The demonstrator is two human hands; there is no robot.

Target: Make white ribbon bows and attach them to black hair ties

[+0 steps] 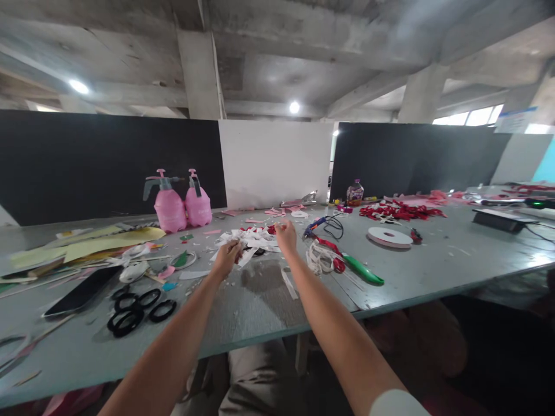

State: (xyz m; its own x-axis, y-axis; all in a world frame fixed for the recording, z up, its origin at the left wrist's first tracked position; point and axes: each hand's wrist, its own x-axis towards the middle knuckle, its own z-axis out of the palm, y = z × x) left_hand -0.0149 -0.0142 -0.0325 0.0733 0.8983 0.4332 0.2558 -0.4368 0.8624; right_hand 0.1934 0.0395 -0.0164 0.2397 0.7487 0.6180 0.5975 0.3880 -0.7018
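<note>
Both my arms reach forward over a grey table (260, 312). My left hand (226, 258) is closed on white paper scraps at the near edge of a heap of white and red scraps (254, 238). My right hand (286, 236) is a raised fist just right of the heap; whatever it pinches is too small to make out. A white strip (289, 284) lies on the table between my forearms.
Two pink spray bottles (182, 205) stand at the back left. Black scissors (139, 309), a dark phone (82, 292) and yellow paper sheets (91, 245) lie left. Right are a green-handled tool (362, 270), a white tape roll (389, 237), black cable (333, 226), red scraps (401, 212).
</note>
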